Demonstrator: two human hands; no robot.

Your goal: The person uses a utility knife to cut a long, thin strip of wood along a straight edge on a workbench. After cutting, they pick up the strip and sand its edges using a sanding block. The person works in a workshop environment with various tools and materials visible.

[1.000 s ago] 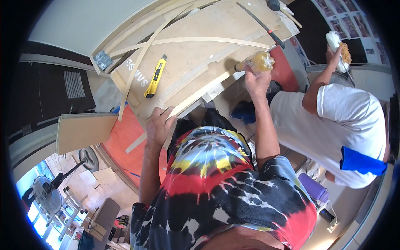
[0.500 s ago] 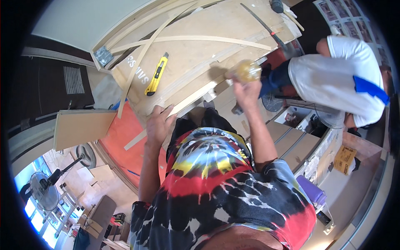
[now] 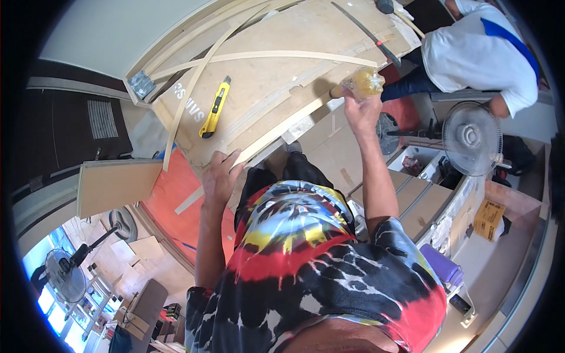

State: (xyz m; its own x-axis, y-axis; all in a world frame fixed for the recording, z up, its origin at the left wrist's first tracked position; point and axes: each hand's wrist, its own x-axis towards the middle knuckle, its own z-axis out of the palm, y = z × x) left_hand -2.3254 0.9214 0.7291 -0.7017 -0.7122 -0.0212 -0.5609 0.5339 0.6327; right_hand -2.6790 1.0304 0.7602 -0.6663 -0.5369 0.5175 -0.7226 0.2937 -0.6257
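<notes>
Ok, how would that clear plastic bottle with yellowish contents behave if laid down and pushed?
The clear plastic bottle with yellowish contents, held in the right hand, would probably roll, since its body looks rounded. Its see-through wall looks thin, so it may give when squeezed. What's inside might shift and unsettle it, though I can't tell how full it is.

Through my feed, the right grip (image 3: 362, 110) hid part of the bottle (image 3: 369, 82). I couldn't make out where the wood strip (image 3: 285, 131) ended beside the left grip (image 3: 220, 181). The top edge cropped the mallet (image 3: 385, 6) and the co-worker (image 3: 479, 59), whose head I couldn't make out.
</notes>
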